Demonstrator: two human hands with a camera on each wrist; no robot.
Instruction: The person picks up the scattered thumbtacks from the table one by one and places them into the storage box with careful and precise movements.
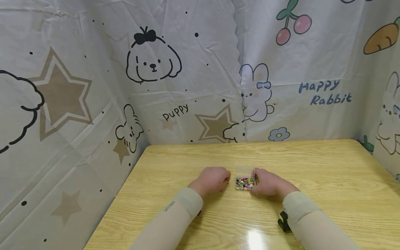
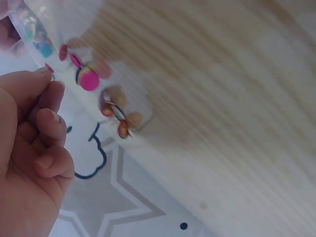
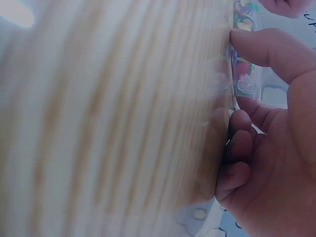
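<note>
A small clear plastic box (image 1: 236, 189), its lid (image 1: 244, 171) raised at the back, sits on the table full of colourful small pieces. My right hand (image 1: 267, 182) grips its right side, thumb at the near edge; the right wrist view shows the thumb (image 3: 256, 45) against the box wall (image 3: 249, 89). Left of the box is my left hand (image 1: 215, 180). Between thumb and index finger it pinches a pink-headed thumbtack (image 2: 50, 68), mostly hidden by the fingertips. Beside that hand, a pink thumbtack (image 2: 89, 80) and a red-green one (image 2: 123, 129) lie on the table.
The wooden table (image 1: 331, 173) stands against a printed curtain (image 1: 193, 69) at the back and left. A black and yellow device (image 1: 283, 221) is strapped under the right wrist. Light glares off the tabletop near the front.
</note>
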